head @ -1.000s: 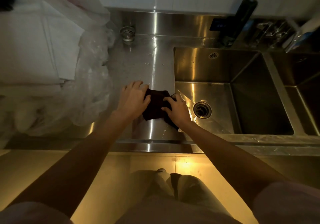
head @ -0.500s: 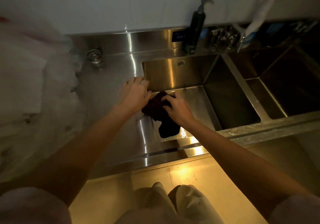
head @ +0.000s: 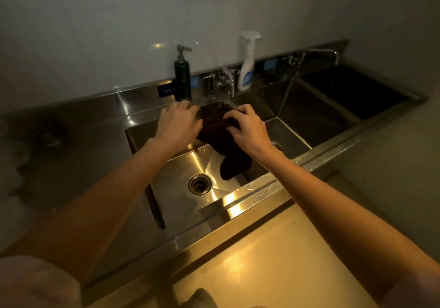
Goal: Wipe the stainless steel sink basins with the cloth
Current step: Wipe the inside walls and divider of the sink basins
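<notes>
Dim yellowish light falls on a stainless steel table (head: 78,164) set against a pale wall. Nearest, the first sink basin (head: 181,188) shows one round drain (head: 199,184) in its bright floor. Above that basin, one dark cloth (head: 222,145) hangs between two hands. The left hand (head: 177,124) has its grip closed on the cloth's left edge, fingers curled over it; the right hand (head: 245,129) pinches the upper right edge, with the loose end dangling down toward the basin floor. Two more basins lie to the right, the second basin (head: 307,122) and the third basin (head: 357,91). Behind stand one dark pump bottle (head: 182,79), one faucet (head: 220,82) and one white spray bottle (head: 247,67). Another tap (head: 316,54) reaches over the far basins.
</notes>
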